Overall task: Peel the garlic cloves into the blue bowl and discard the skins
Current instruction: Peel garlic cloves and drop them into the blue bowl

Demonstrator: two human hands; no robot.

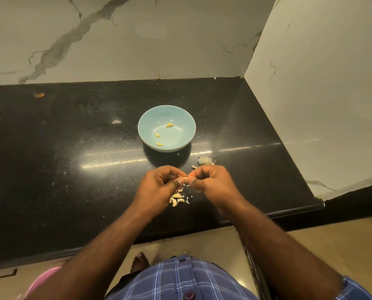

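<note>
A light blue bowl (146,118) stands on the black counter and holds three peeled yellow cloves (169,125). In front of it, my left hand (159,187) and my right hand (211,182) meet above the counter, both pinching one small garlic clove (183,176) between thumbs and fingertips. Most of that clove is hidden by my fingers. Under my hands lies a small heap of unpeeled cloves and skin flakes (177,200).
A papery garlic root piece with skins (205,160) lies right of the bowl. The black counter (72,148) ends at a marble wall behind and another on the right. Its front edge runs close below my hands. A brown speck (39,95) sits far left.
</note>
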